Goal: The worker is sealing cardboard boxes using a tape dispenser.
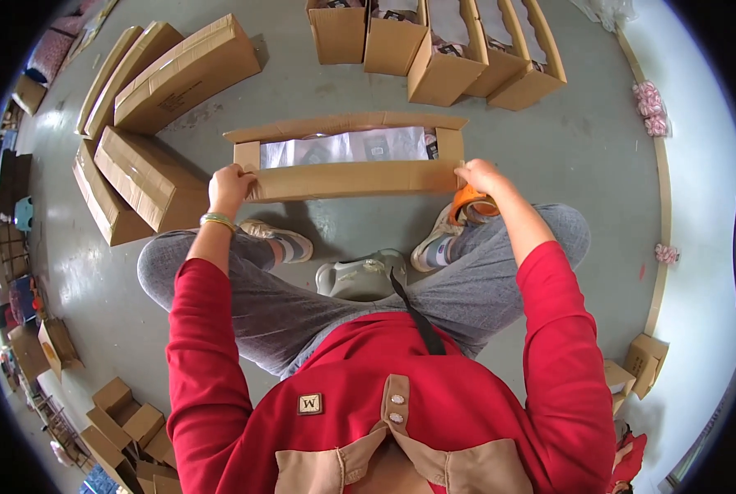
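Note:
A long cardboard carton (347, 177) lies in front of my feet with its top flaps raised. Inside it, white sheets (310, 151) cover contents that show only as dark and pinkish bits at the edges. My left hand (231, 188) grips the left end of the near long flap, fingers closed over its edge. At the flap's right end, my right hand (478, 176) pinches the cardboard. Just below the right hand is an orange ring-shaped thing, like a tape roll or dispenser (471, 202); whether the hand carries it is unclear.
Closed long cartons (186, 78) lean and stand at the left. Several open filled cartons (448, 70) stand in a row at the far side. I sit low over a grey stool (359, 278). Empty boxes (129, 420) are at lower left; a white wall (705, 165) runs along the right.

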The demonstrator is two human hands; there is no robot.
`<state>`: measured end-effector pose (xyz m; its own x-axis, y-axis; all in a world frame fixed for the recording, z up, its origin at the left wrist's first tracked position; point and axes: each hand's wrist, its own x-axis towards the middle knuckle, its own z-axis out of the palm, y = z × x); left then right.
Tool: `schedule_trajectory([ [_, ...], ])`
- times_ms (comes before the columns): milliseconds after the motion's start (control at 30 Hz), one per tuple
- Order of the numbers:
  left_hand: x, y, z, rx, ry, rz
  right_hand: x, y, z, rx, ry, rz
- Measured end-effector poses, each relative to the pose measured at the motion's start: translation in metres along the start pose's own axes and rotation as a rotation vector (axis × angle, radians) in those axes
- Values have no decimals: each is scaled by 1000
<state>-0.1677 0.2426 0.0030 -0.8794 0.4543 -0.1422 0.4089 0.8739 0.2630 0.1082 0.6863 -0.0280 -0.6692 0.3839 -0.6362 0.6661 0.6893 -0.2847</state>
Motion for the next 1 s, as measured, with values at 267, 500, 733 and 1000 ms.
schedule_trajectory([
  [267,-3,53,-6,474,172,425,-28,-40,-9,-121,98,250],
  [500,-9,63,0,332,89,481,-32,-50,-15,-123,117,258],
  [733,-23,68,2,489,97,499,-49,-59,-33,-128,219,247],
  [1000,-33,60,18,711,210,510,-28,-55,-24,-368,209,-16],
])
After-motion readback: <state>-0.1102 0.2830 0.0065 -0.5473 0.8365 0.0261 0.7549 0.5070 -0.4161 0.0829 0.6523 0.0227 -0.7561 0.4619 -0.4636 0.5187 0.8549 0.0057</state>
